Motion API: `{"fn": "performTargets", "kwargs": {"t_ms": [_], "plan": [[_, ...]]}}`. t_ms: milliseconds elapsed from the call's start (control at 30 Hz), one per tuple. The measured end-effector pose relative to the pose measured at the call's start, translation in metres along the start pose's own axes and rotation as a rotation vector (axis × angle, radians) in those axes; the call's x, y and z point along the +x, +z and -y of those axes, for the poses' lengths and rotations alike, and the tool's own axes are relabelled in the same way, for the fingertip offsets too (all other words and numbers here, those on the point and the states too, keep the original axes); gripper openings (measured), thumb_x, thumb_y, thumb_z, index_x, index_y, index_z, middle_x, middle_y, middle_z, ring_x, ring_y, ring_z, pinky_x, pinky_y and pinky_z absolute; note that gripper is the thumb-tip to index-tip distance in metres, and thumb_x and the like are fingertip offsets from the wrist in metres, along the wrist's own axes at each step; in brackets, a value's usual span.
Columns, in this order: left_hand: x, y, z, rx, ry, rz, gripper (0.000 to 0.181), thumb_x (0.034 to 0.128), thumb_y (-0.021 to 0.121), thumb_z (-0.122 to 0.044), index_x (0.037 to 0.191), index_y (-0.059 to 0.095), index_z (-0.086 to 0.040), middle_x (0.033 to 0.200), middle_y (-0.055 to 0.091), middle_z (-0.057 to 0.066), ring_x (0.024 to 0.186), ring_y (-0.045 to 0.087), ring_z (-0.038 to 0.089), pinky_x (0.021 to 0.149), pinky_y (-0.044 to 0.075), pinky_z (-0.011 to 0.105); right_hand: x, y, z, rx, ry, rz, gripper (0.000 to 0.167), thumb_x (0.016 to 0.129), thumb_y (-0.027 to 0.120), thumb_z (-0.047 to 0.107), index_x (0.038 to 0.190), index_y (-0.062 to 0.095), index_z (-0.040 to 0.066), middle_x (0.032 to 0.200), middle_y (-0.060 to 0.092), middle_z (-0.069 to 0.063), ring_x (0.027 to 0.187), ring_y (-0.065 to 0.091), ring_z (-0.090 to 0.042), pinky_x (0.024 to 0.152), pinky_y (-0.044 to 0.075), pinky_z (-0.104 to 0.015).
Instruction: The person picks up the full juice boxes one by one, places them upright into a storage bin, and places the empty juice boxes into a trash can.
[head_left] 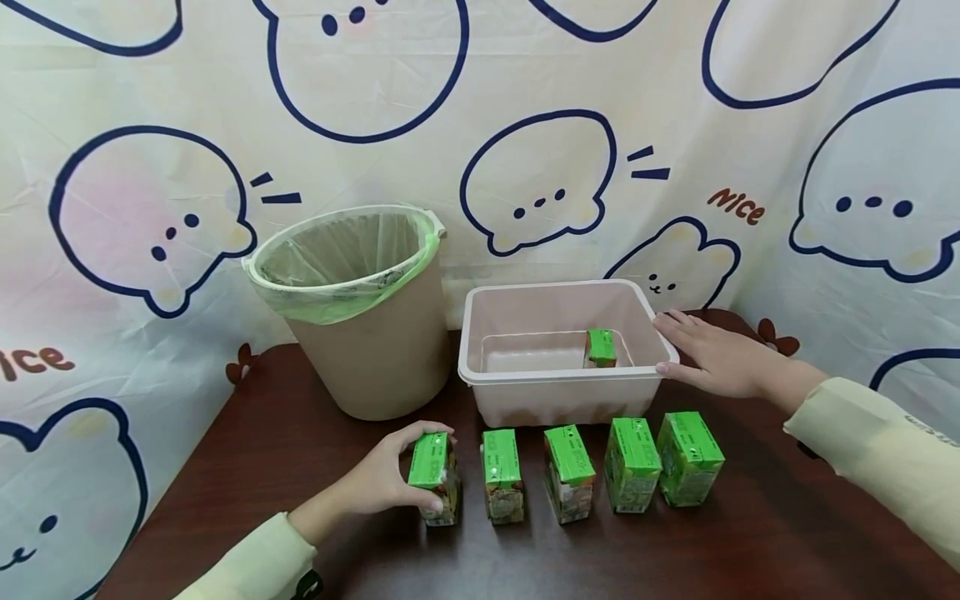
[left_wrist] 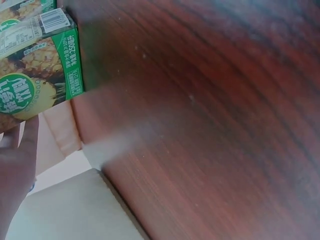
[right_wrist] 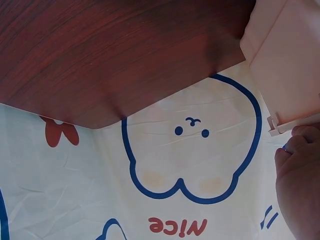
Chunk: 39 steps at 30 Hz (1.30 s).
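Observation:
My left hand (head_left: 381, 477) grips the leftmost green juice box (head_left: 431, 462), thumb on the near side and fingers over the far side. In the left wrist view that juice box (left_wrist: 37, 70) shows pineapple pictures and a barcode. To its right, several more juice boxes (head_left: 502, 475) stand upright in a row on the table. My right hand (head_left: 716, 354) rests on the right rim of a pale pink plastic tub (head_left: 558, 396), fingers extended. In the right wrist view the fingers (right_wrist: 300, 145) touch that rim. Inside the tub, near its right side, is one juice box (head_left: 600, 347).
Left of the tub stands a beige trash bin (head_left: 375, 358) lined with a green bag. Both stand at the back of the dark wooden table (head_left: 525, 567). A cartoon-print cloth (head_left: 375, 175) hangs close behind them and along the sides.

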<state>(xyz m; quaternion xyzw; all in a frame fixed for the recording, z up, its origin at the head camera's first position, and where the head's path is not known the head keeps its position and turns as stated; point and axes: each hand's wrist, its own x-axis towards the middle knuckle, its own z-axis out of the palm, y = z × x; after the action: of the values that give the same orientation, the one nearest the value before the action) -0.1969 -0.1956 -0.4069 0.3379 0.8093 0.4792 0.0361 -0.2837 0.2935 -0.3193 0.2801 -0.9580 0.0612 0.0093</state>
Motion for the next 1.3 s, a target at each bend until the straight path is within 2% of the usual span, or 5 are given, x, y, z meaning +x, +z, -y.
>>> {"fn": "performTargets", "kwargs": {"t_ms": [133, 533, 767, 1067, 1300], "plan": [[0.000, 0.001, 0.000, 0.002, 0.018, -0.017, 0.073, 0.0679, 0.090, -0.019, 0.131, 0.055, -0.019, 0.120, 0.063, 0.000, 0.105, 0.058, 0.016, 0.091, 0.047, 0.032, 0.000, 0.001, 0.000, 0.001, -0.003, -0.001, 0.081, 0.096, 0.046, 0.057, 0.153, 0.024, 0.004, 0.156, 0.023, -0.024, 0.141, 0.022, -0.045, 0.103, 0.027, -0.067], [0.002, -0.004, -0.006, 0.035, -0.005, -0.049, 0.068, 0.0695, 0.090, -0.023, 0.129, 0.057, -0.021, 0.118, 0.065, 0.005, 0.103, 0.059, 0.016, 0.088, 0.049, 0.034, 0.001, -0.001, -0.001, -0.004, 0.007, 0.011, 0.083, 0.096, 0.045, 0.059, 0.154, 0.022, 0.004, 0.156, 0.021, -0.025, 0.141, 0.021, -0.046, 0.106, 0.025, -0.066], [0.008, -0.014, -0.021, 0.058, -0.006, -0.069, 0.067, 0.0709, 0.089, -0.023, 0.129, 0.057, -0.023, 0.121, 0.065, 0.004, 0.111, 0.058, 0.015, 0.094, 0.046, 0.040, 0.000, 0.000, -0.001, -0.005, 0.011, 0.015, 0.083, 0.096, 0.044, 0.059, 0.154, 0.021, 0.005, 0.156, 0.021, -0.025, 0.141, 0.021, -0.045, 0.105, 0.026, -0.066], [0.019, -0.030, -0.043, 0.015, 0.049, -0.078, 0.064, 0.0715, 0.088, -0.014, 0.128, 0.058, -0.018, 0.118, 0.065, -0.001, 0.099, 0.062, 0.019, 0.081, 0.053, 0.032, -0.002, -0.001, 0.000, 0.003, 0.019, 0.013, 0.083, 0.096, 0.045, 0.060, 0.154, 0.021, 0.005, 0.156, 0.021, -0.025, 0.141, 0.021, -0.045, 0.105, 0.026, -0.066], [0.031, -0.043, -0.061, -0.040, 0.082, -0.086, 0.065, 0.0707, 0.086, -0.005, 0.129, 0.057, -0.007, 0.118, 0.063, 0.009, 0.091, 0.065, 0.024, 0.073, 0.057, 0.035, -0.001, 0.000, -0.001, -0.002, 0.017, 0.012, 0.083, 0.096, 0.044, 0.060, 0.154, 0.021, 0.005, 0.156, 0.021, -0.024, 0.141, 0.020, -0.045, 0.105, 0.025, -0.066]]}}
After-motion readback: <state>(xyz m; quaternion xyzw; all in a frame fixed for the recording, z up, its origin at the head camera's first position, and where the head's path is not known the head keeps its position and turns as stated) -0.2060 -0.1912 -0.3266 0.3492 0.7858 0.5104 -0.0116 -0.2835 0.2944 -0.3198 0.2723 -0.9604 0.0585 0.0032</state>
